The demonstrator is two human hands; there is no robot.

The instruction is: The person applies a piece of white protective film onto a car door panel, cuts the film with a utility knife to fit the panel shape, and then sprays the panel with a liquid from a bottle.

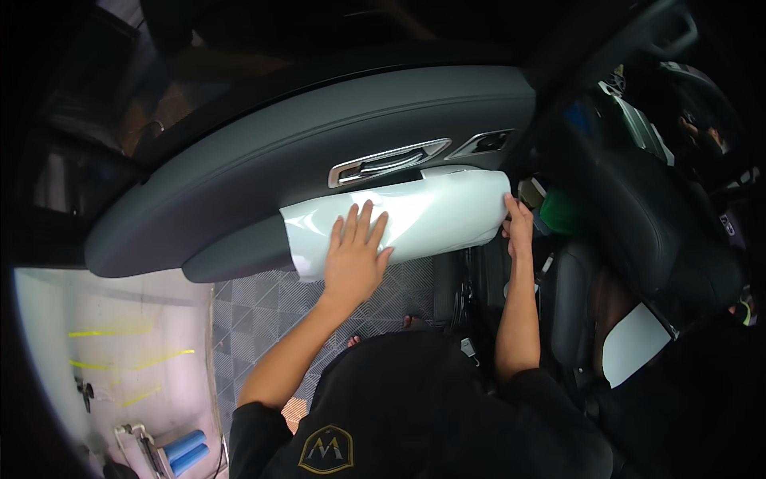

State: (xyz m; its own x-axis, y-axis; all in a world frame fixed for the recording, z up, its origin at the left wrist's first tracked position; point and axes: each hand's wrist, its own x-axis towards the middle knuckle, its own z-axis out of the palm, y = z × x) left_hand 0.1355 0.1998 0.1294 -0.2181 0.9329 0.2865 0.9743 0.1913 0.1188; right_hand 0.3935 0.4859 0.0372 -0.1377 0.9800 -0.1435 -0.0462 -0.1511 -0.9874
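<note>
A glossy white sheet (443,209) lies over the armrest part of a dark car door panel (239,155), its left edge hanging below the armrest. My left hand (358,254) rests flat on the sheet's left half, fingers spread. At the sheet's right end, my right hand (517,224) pinches the edge between thumb and fingers. Just above the sheet are a chrome-framed door handle (389,163) and a smaller framed switch recess (482,143). What lies under the sheet is hidden.
A black car seat (622,209) stands at the right, with a pale sheet piece (637,344) lower down. Grey patterned floor tiles (251,323) show below the door. At lower left, blue cylinders (187,452) stand near a pale wall (143,311) with yellow strips.
</note>
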